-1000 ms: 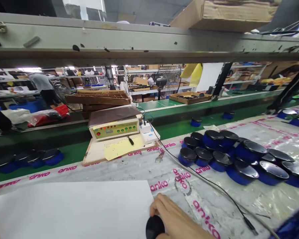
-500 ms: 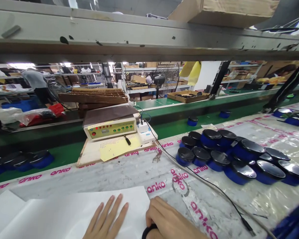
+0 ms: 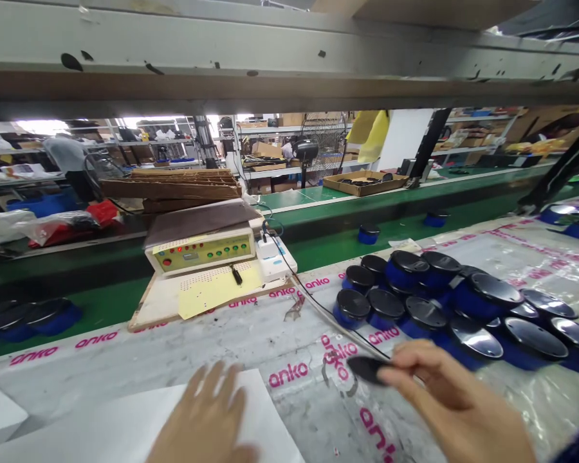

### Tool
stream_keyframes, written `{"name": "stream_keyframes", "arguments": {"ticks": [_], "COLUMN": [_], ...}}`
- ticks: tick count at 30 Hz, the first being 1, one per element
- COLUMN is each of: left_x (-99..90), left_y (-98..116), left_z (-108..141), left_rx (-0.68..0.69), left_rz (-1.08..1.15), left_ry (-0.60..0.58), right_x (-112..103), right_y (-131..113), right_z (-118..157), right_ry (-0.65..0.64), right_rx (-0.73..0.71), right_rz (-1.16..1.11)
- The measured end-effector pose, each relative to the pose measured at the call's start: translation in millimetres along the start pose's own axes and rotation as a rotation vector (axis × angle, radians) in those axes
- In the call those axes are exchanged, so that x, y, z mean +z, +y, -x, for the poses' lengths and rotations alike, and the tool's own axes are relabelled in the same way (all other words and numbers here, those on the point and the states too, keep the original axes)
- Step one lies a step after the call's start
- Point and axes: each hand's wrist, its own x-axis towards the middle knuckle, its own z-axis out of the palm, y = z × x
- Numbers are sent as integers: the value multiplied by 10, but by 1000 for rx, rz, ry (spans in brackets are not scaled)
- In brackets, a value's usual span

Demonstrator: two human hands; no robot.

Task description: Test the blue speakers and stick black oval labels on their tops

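My left hand (image 3: 200, 418) is spread over a white sheet (image 3: 116, 424) at the bottom of the view, its fingers apart and a little blurred. Between the thumb and fingers of my right hand (image 3: 456, 405) is a thin black disc (image 3: 367, 370), held by its edge above the plastic-covered table (image 3: 289, 334). Behind and to the right of that hand stands a group of round blue pieces with shiny black tops (image 3: 424, 312). A black cable (image 3: 328, 308) runs behind the disc.
A control box (image 3: 200, 251) with lit buttons sits on a board beside a yellow paper (image 3: 217, 292) and a white adapter (image 3: 273, 260). Beyond runs a green conveyor (image 3: 313, 247) with more blue pieces (image 3: 53, 316). A metal beam (image 3: 280, 48) crosses overhead. A person (image 3: 67, 161) stands far left.
My right hand has moved right, off the sheet's edge, and the black disc now shows whole in its grip. My left hand stays over the sheet. The view has shifted slightly.
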Motion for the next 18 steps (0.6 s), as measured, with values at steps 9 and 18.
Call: {"name": "stream_keyframes", "arguments": {"ticks": [9,18], "left_x": [-445,45], "left_y": [1060,834], "left_z": [-1769,-765], "left_rx": [272,189], "left_rz": [599,979], "left_ry": [424,208], "right_x": [-78,366], "right_y": [207,368], "right_z": [-93,180], "right_ry": [421,181], "right_rx": [349,482], "right_rz": [-355,-704]}}
